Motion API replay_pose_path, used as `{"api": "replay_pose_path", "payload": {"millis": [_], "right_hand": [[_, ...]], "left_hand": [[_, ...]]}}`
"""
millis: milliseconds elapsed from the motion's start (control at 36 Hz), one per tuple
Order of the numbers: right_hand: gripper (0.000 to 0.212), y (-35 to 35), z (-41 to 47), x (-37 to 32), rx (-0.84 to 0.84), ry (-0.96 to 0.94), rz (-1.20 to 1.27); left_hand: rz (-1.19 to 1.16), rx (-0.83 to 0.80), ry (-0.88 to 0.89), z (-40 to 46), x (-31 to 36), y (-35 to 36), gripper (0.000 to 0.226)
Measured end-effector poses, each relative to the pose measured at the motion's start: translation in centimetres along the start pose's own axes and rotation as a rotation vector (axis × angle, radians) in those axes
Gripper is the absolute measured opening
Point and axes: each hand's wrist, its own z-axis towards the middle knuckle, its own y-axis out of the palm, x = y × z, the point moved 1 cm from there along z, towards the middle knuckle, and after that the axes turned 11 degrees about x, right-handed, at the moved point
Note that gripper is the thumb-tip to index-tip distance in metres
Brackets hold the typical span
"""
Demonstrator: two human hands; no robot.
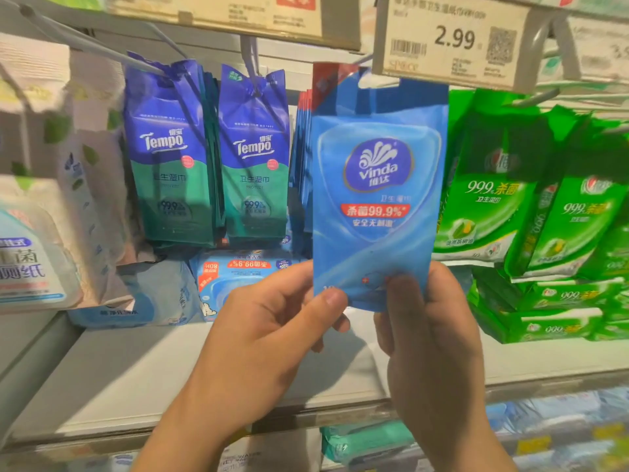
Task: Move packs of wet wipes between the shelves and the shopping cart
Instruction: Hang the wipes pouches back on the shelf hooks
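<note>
I hold the flat blue plastic Vinda wet-wipe pack (377, 199) upright by its bottom edge, my left hand (272, 335) pinching the lower left corner and my right hand (425, 335) the lower right. Its long axis runs straight up from my hands, its top meeting the hanging row of matching blue packs (304, 158) under the white price tag (452, 39). Both hands are equally near.

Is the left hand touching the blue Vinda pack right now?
Touching. The head view shows the left hand pinching the bottom left corner of the Vinda pack, thumb pressed on its front.
</note>
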Motion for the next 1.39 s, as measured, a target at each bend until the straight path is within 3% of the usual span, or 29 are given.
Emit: {"api": "replay_pose_path", "payload": {"millis": [194,472,667,806,944,1167,1333,1389], "right_hand": [[0.017,-0.1,1.0,-1.6,0.055,0.064,0.098],[0.032,-0.3,1.3,0.2,0.069,0.183,-0.024],[0.05,1.6,1.8,1.0,0.08,0.375,0.011],[0.042,2.7,3.1,1.3,0.106,0.379,-0.065],[0.035,3.5,4.2,1.7,0.138,0.423,0.01],[0.034,2.7,3.8,3.0,0.131,0.45,-0.043],[0.024,1.3,1.8,4.0,0.035,0.526,-0.232],[0.02,1.0,1.2,4.1,-0.046,0.525,-0.364]], "left_hand": [[0.097,0.019,0.019,1.1,0.5,1.0,0.022],[0.266,0.13,-0.067,1.5,-1.1,1.4,0.049],[0.346,0.214,-0.078,2.7,-0.9,1.0,0.048],[0.372,0.219,-0.136,4.2,-0.9,0.7,0.048],[0.412,0.186,-0.182,5.9,-1.6,0.6,0.052],[0.38,0.127,-0.234,5.4,-3.9,-0.2,0.042],[0.489,0.241,-0.242,1.6,-5.1,-1.8,0.025],[0.585,0.273,-0.188,0.4,-4.9,-2.3,0.037]]}}
